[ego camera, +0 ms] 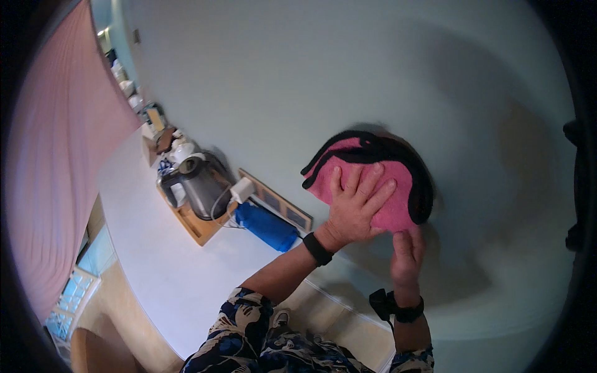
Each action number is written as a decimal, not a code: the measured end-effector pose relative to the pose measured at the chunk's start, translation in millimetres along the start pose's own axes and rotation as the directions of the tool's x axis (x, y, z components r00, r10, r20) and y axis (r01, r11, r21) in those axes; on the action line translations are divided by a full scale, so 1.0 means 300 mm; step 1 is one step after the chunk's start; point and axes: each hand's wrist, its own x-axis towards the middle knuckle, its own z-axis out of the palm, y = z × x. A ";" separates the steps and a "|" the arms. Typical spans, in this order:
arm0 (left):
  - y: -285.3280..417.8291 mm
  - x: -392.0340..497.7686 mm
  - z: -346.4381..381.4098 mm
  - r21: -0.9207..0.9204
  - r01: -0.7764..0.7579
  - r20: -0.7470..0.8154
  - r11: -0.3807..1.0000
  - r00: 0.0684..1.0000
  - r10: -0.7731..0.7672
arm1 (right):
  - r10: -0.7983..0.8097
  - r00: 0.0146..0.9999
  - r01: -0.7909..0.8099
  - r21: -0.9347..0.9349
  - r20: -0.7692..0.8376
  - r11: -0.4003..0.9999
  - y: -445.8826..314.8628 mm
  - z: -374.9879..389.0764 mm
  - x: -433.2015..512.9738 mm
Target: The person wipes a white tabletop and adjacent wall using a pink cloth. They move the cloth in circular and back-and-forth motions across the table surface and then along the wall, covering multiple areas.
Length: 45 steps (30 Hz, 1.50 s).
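A folded pink cloth (396, 186) with thick black edging is held up in front of the pale wall (298, 84). My left hand (357, 205) lies flat over its front, fingers spread. At the cloth's lower edge, my right hand (406, 254) pinches the fabric, with its fingertips partly hidden. Whether the back of the cloth touches the wall, I cannot tell. Each wrist wears a black band.
Left of my hands, a white table (154, 233) carries a metal kettle (205, 189) on a wooden tray (200, 233). A blue bundle (266, 226) and a white plug adapter (242, 190) sit by the wall socket strip (280, 200). A pink curtain (65, 140) hangs far left, above a brown chair back (100, 349).
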 end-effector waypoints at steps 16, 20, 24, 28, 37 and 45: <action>-0.610 0.128 -0.212 -0.065 0.317 -0.249 0.946 0.913 -0.323 | -0.229 0.891 0.412 -0.485 0.392 0.771 0.022 0.211 0.186; -0.476 0.163 -0.176 0.009 0.268 -0.273 0.963 0.927 -0.255 | -0.500 0.830 0.549 -0.510 0.246 0.662 -0.038 0.139 0.150; -0.248 0.225 -0.140 0.051 0.158 -0.180 0.986 0.973 -0.147 | -0.615 0.741 0.591 -0.695 0.269 0.410 -0.123 -0.003 0.106; 0.015 0.294 -0.090 0.069 0.018 -0.041 0.997 0.999 -0.015 | -0.637 0.728 0.427 -0.894 0.252 0.134 -0.220 -0.211 0.030; 0.665 0.377 0.153 -0.197 -0.482 -0.059 0.854 0.875 0.480 | -0.745 0.654 -0.027 -0.980 0.133 -0.198 -0.158 -0.663 -0.220; 0.792 0.425 0.169 -0.235 -0.553 -0.154 0.799 0.833 0.531 | -0.783 0.618 -0.105 -0.994 -0.063 -0.003 -0.160 -0.782 -0.308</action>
